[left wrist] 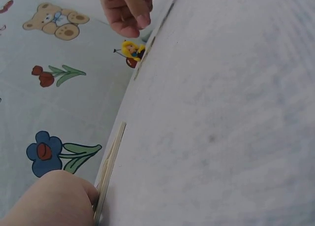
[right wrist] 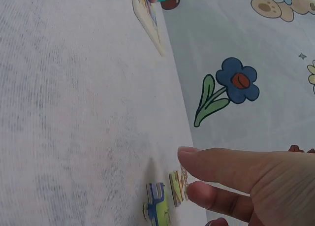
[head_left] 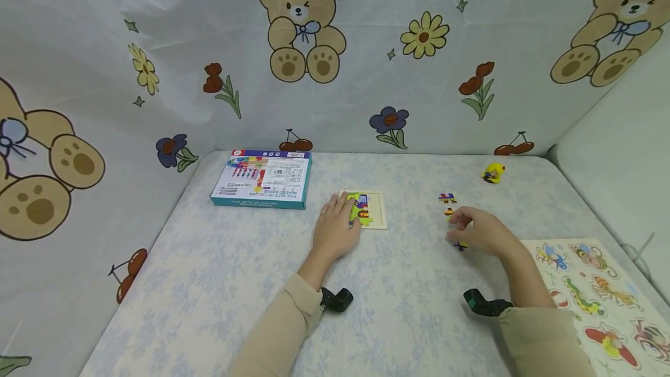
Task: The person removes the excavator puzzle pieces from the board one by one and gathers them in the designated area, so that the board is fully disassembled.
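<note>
My left hand (head_left: 337, 227) rests with fairly straight fingers on the left part of a small wooden jigsaw board (head_left: 379, 209). Colourful joined pieces (head_left: 361, 209) show in the board beside the thumb, while the hand covers the rest. At the right, my right hand (head_left: 477, 230) hovers over loose jigsaw pieces, its thumb and forefinger apart. One piece (head_left: 460, 245) lies under the fingers, another (head_left: 448, 212) at the fingertips, and a third (head_left: 447, 198) farther back. In the right wrist view, a green and purple piece (right wrist: 158, 205) lies below the thumb (right wrist: 197, 159).
A flat box (head_left: 262, 179) lies at the back left. A yellow-haired toy figure (head_left: 493, 173) stands at the back right. Near the right sleeve is a sheet of insect and animal pictures (head_left: 591, 284). A printed curtain (head_left: 356, 109) hangs behind the table.
</note>
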### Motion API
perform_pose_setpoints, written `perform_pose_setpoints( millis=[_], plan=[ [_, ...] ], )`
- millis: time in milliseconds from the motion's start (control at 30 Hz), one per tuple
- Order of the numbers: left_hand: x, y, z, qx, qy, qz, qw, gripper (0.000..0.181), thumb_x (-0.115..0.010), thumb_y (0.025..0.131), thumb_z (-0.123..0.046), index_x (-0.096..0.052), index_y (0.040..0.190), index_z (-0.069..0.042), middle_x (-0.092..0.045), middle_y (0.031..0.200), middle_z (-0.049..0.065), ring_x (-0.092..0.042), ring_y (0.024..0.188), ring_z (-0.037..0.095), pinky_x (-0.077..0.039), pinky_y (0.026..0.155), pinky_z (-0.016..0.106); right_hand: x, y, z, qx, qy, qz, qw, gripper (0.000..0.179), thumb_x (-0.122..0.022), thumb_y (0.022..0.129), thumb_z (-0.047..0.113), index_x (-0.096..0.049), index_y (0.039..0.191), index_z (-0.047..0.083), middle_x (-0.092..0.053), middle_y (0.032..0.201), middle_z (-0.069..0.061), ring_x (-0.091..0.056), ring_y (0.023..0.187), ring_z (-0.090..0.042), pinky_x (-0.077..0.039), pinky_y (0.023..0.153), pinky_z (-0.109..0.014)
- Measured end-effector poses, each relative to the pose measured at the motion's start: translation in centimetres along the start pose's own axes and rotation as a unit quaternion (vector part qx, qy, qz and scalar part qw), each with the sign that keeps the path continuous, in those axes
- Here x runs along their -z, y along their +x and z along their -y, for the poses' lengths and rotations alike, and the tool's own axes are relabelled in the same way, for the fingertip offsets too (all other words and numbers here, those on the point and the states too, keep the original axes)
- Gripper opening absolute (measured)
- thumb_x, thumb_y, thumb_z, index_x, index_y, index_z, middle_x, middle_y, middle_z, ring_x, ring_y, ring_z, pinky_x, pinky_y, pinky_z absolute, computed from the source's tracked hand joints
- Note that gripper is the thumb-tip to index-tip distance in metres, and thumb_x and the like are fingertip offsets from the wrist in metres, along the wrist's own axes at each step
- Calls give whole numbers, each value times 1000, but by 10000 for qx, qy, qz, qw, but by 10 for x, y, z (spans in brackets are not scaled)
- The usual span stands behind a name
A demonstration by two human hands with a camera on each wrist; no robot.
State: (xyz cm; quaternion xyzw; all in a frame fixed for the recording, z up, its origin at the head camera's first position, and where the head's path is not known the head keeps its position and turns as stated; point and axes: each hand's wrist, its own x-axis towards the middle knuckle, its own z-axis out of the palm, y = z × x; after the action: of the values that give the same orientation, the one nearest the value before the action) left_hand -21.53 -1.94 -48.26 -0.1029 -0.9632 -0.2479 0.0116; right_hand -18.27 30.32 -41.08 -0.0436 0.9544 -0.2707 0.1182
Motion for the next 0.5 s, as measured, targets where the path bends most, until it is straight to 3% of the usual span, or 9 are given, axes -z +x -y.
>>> perform_pose_setpoints(
  millis=[233,500],
  plan=[
    [2,-1,0,-53,-92,-115,9999,61,-40,99,-37,-35,155,-12,-23,166,3,-14,156,25,-10,128,42,-8,14,18,164,242,-193,9994,31,-67,94,27,-60,117,7,-57,98,-8,-51,87,-22,-42,68,-30],
    [2,-2,0,-2,-137,-73,9999,61,-39,100,-38,-34,155,-13,-22,166,2,-12,156,24,-7,128,40,-25,38,41,351,613,-288,9971,29,-66,95,24,-62,118,8,-59,97,-8,-52,79,-21,-45,63,-30]
  ],
)
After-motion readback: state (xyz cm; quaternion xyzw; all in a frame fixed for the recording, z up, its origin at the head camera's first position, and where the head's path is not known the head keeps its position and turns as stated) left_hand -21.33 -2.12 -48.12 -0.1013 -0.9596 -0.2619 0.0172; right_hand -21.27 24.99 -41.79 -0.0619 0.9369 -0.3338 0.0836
